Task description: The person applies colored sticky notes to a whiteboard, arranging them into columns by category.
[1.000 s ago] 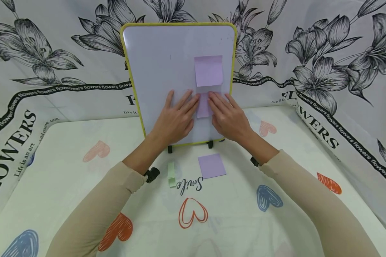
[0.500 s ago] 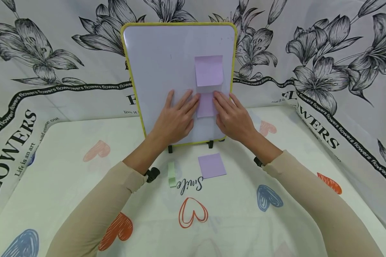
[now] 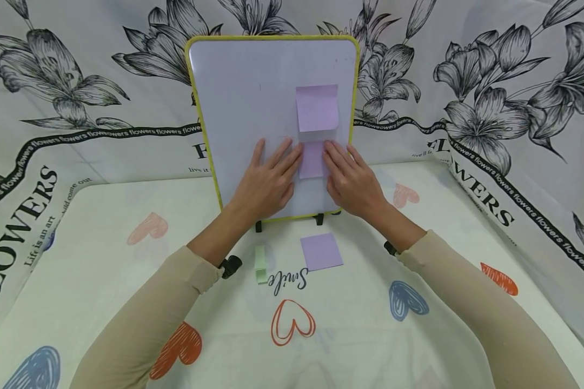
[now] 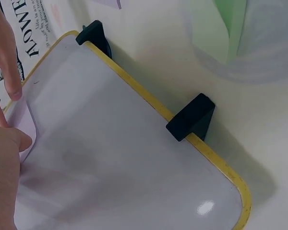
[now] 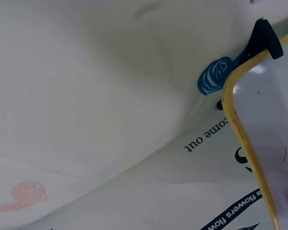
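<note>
Yellow edging frames a whiteboard standing roughly upright on the table. Black feet clasp its lower edge, presumably to present the surface squarely to the person. The lower purple note lies against the right part of the board, directly below the upper purple note, with a narrow gap between them; the alignment suggests a column.

Left hand: fingers extended and spread over the board, one fingertip at the left edge of the lower purple note. Right hand: fingers extended and close together over that note's right edge. Neither hand grasps anything; both apply flat contact. This two-sided placement probably holds the note level and spreads pressure along its adhesive strip. In the left wrist view the note's free edge appears to bow outward, consistent with adhesive along the top only.

A loose purple note and a green paper strip rest on the table in front of the board, apparently within easy reach.
</note>
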